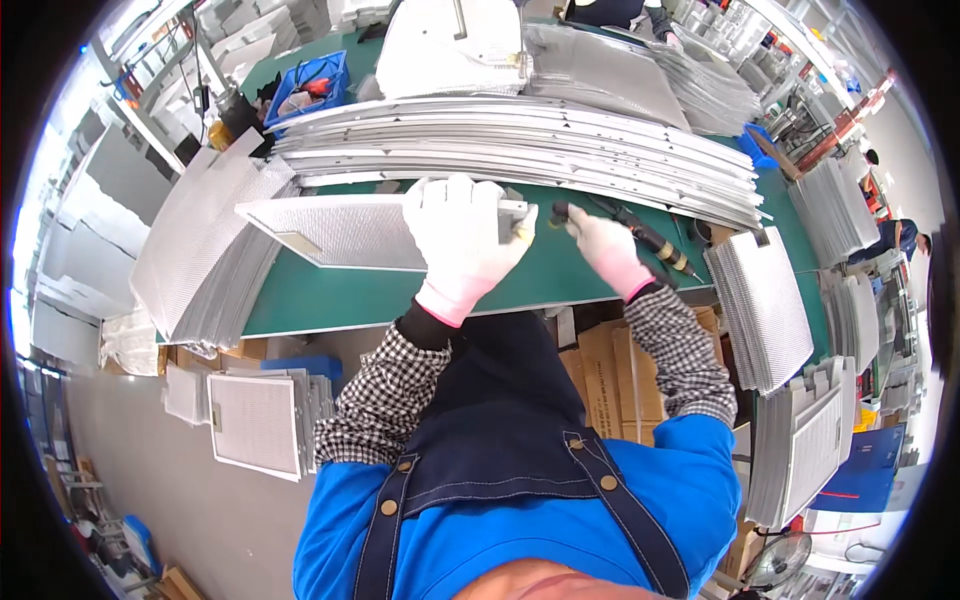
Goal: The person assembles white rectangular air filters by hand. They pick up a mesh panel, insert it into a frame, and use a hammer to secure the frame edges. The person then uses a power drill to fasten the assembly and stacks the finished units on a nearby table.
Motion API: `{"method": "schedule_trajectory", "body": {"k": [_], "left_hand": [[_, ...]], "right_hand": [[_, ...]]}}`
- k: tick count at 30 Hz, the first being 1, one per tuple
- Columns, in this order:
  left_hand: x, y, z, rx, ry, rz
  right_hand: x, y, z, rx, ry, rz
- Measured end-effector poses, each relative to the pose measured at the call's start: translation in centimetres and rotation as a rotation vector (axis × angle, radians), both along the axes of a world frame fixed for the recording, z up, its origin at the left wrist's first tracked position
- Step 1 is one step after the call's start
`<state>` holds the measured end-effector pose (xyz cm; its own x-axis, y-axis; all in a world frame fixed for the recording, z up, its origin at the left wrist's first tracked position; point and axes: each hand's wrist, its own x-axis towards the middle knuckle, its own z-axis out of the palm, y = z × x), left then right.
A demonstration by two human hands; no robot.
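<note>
- At the left of the frame a fanned stack of grey mesh filter panels [205, 250] leans over the table's left end, overlapping like shingles, likely so that single panels can be slid off; it closes that end to movement.
- Low left, a loose pile of framed mesh panels [258, 422] lies on the floor below the table edge, well apart from both hands.
- In the middle, a flat rectangular silver mesh filter panel with a metal frame [345, 228] lies on the green table top [330, 300], its long side running across the picture. The left hand [462, 240], in a white glove, lies flat on the panel's right end, fingers spread and curled over the far edge, pinning it down.
- Just right of that corner, the right hand [605, 250], also in a white glove, is wrapped closed around a black, yellow-banded powered screwdriver [640, 235], whose tip meets the panel's right end.
- Behind both hands, across the upper middle, long silver metal frame strips [520, 150] lie stacked, walling off the far side.
- The bare green strip nearest the body is the open room.
- At the right edge, more stacks of ribbed mesh panels [765, 305] crowd the table's end.
</note>
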<state>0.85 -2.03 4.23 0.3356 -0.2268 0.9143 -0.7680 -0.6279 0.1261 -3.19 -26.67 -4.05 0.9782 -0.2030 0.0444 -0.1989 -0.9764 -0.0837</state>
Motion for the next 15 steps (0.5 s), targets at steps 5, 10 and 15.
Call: {"method": "schedule_trajectory", "body": {"k": [5,10,15], "left_hand": [[0.1,0.3,0.5,-0.011,-0.011,-0.018],[0.4,0.2,1.5,0.019,0.047,0.036],[1.1,0.4,1.6,0.069,0.024,-0.056]], "right_hand": [[0.4,-1.7,-7.8,-0.107,-0.119,-0.036],[1.1,1.4,-2.4,0.211,-0.347,0.079],[0.5,3.2,10.8,0.503,-0.539,0.266]]}}
